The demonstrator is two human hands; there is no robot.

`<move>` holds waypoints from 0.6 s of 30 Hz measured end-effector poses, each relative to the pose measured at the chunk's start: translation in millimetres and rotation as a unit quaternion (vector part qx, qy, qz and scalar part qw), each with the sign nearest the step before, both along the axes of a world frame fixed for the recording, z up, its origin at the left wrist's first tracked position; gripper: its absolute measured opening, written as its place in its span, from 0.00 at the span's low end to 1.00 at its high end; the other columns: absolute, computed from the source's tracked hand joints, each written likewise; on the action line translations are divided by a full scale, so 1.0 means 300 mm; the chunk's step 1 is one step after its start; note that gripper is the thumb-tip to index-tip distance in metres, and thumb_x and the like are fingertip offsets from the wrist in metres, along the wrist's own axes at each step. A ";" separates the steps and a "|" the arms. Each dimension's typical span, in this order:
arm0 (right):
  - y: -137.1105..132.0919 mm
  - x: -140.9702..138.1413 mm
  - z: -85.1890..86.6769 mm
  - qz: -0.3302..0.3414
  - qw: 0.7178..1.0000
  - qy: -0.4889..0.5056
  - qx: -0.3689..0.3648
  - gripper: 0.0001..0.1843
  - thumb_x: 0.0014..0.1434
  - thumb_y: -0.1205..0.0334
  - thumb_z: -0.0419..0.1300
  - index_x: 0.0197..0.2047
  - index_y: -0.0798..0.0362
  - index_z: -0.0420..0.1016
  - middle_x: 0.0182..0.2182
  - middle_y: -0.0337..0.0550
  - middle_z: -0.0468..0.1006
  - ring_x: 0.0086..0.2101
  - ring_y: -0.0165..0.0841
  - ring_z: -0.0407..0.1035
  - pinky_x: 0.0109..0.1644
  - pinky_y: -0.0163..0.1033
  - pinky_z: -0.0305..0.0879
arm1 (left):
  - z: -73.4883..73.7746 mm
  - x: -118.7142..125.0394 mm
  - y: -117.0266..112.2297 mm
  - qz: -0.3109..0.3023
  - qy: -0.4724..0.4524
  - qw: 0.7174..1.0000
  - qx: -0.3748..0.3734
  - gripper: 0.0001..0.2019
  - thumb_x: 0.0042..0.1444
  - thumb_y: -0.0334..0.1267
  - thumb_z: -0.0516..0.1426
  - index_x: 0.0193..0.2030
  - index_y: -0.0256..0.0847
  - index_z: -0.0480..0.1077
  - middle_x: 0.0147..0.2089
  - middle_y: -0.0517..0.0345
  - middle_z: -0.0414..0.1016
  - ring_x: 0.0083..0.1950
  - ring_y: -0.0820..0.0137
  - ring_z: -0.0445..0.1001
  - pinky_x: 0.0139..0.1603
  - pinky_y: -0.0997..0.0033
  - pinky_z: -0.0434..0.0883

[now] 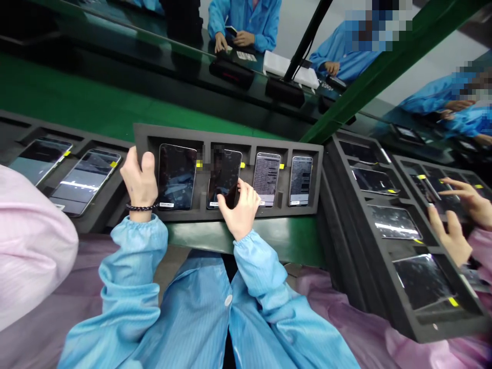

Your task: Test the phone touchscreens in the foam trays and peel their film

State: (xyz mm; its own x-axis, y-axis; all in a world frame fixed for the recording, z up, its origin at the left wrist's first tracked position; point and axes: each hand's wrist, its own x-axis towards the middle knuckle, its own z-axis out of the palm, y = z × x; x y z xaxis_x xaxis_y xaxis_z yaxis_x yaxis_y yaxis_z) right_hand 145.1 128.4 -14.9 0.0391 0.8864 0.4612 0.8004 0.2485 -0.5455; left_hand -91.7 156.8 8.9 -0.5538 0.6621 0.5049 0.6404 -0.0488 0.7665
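Observation:
Before me lies a dark foam tray with a row of several phones in its recesses. My left hand, a dark beaded bracelet at its wrist, straddles the tray's left wall. Its thumb is on the inner side and its bent fingers are on the outer side, partly hidden. Over the lower part of the second phone is my right hand, thumb and fingers apart. The thumb is over the dark screen; the fingers are by its right edge. Another dark-screened phone lies to the left. Two phones at right, including a lit phone, show lines of text.
Another phone tray sits at left, beside a pink sleeve. To the right are stacked trays and a co-worker's hands. A green post slants across the bench. People in blue coats work opposite.

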 end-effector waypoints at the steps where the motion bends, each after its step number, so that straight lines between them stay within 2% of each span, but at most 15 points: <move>1: -0.002 -0.017 0.001 -0.009 1.000 -0.005 -0.003 0.35 0.56 0.47 0.64 0.62 0.58 0.67 0.54 0.56 0.76 0.53 0.46 0.69 0.61 0.53 0.58 | -0.002 0.001 -0.002 0.001 0.002 1.000 0.004 0.25 0.64 0.55 0.45 0.44 0.34 0.71 0.37 0.50 0.72 0.37 0.66 0.67 0.42 0.66 0.63; 4: -0.006 -0.056 0.001 -0.037 0.999 -0.015 -0.017 0.43 0.51 0.47 0.67 0.63 0.60 0.64 0.56 0.60 0.74 0.56 0.50 0.66 0.63 0.56 0.56 | -0.004 0.004 -0.006 0.000 0.010 1.000 0.013 0.29 0.65 0.56 0.45 0.50 0.30 0.72 0.41 0.45 0.76 0.40 0.63 0.70 0.44 0.64 0.65; 8: -0.001 -0.077 -0.001 -0.048 0.998 -0.021 -0.024 0.45 0.51 0.46 0.67 0.65 0.61 0.62 0.58 0.62 0.72 0.57 0.52 0.65 0.63 0.59 0.56 | 0.001 0.012 -0.009 -0.008 0.019 1.000 0.016 0.33 0.65 0.59 0.46 0.54 0.28 0.72 0.47 0.40 0.77 0.46 0.59 0.74 0.49 0.62 0.67; 11: 0.005 -0.074 -0.007 -0.042 0.998 -0.034 -0.016 0.46 0.52 0.45 0.67 0.67 0.62 0.61 0.59 0.64 0.71 0.57 0.53 0.64 0.64 0.60 0.56 | 0.005 0.017 -0.011 -0.012 0.025 1.000 0.012 0.38 0.63 0.64 0.46 0.57 0.27 0.70 0.48 0.39 0.78 0.47 0.58 0.75 0.49 0.62 0.68; 14: 0.008 -0.059 -0.007 -0.029 0.999 -0.027 -0.010 0.44 0.54 0.44 0.65 0.67 0.62 0.63 0.59 0.63 0.71 0.57 0.53 0.65 0.64 0.60 0.57 | 0.002 0.015 -0.010 -0.011 0.024 1.000 0.007 0.39 0.63 0.66 0.45 0.58 0.27 0.69 0.50 0.39 0.77 0.49 0.59 0.75 0.51 0.62 0.68; 18: -0.008 -0.061 0.011 0.005 1.000 -0.003 0.024 0.38 0.61 0.46 0.59 0.69 0.57 0.62 0.60 0.60 0.69 0.58 0.49 0.64 0.64 0.57 0.59 | -0.022 -0.007 0.003 0.003 0.006 1.000 -0.001 0.36 0.69 0.61 0.38 0.56 0.29 0.69 0.51 0.40 0.76 0.51 0.61 0.73 0.56 0.60 0.67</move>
